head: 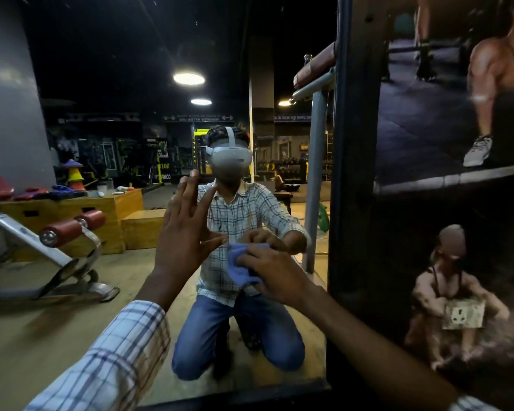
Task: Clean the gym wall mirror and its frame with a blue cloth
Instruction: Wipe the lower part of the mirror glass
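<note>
Before the mirror (pixel 101 84), the left hand (pixel 184 229) is raised with fingers spread and holding nothing, just beside the bunched blue cloth (pixel 239 268), which the right hand (pixel 275 275) grips against the glass, near the dark frame (pixel 343 173) and a poster (pixel 457 203).

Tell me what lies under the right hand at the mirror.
A bunched blue cloth shows beneath the right hand, poking out beside it at the mirror. The fingers cover the rest of it and the glass behind.
</note>
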`<state>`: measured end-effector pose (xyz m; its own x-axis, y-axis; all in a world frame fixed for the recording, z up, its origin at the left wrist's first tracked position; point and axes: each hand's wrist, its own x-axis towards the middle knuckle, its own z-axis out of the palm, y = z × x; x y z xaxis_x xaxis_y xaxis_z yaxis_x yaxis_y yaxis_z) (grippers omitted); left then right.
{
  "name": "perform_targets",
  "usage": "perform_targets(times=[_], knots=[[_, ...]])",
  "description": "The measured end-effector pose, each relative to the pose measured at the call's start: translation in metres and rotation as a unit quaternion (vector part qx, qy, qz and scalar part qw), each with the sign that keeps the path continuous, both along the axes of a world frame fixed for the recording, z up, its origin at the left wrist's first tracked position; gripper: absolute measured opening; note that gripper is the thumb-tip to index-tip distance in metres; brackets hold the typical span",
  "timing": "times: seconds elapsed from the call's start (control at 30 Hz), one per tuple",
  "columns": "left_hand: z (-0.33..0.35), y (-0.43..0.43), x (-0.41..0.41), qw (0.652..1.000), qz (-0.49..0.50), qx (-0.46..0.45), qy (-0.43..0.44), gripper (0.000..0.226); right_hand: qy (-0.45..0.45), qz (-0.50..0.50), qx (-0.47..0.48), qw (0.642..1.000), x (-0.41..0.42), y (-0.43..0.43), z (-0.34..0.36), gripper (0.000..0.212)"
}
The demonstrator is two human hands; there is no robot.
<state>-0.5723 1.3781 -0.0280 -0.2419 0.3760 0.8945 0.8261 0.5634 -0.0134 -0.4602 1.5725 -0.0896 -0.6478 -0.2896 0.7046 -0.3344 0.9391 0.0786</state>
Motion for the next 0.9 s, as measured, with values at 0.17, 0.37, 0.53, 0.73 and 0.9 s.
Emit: perform_targets(times=[0.17, 0.37, 0.53, 0.73, 0.9], knots=[[0.000, 0.000, 0.004, 1.000, 0.005, -0.002, 0.002, 0.112, 0.180, -0.125, -0.267, 0.939, 0.036, 0.048, -0.009, 0.037], [-0.001, 0.003, 0.005, 1.000, 0.023, -0.002, -0.005, 0.110, -0.005, -0.065, -0.071, 0.995, 0.047, 0.056, -0.064, 0.048], [0.000, 0.004, 0.012, 0.999, 0.038, -0.003, -0.016, 0.112, 0.239, -0.137, -0.308, 0.911, 0.048, 0.068, 0.015, 0.040], [0.002, 0.002, 0.026, 0.997, 0.074, -0.019, -0.031, 0.113, 0.294, -0.130, -0.363, 0.875, 0.004, 0.022, 0.051, 0.039], [0.004, 0.000, 0.031, 0.995, 0.089, -0.028, -0.040, 0.114, 0.182, -0.048, -0.145, 0.971, 0.006, 0.036, 0.087, 0.031]])
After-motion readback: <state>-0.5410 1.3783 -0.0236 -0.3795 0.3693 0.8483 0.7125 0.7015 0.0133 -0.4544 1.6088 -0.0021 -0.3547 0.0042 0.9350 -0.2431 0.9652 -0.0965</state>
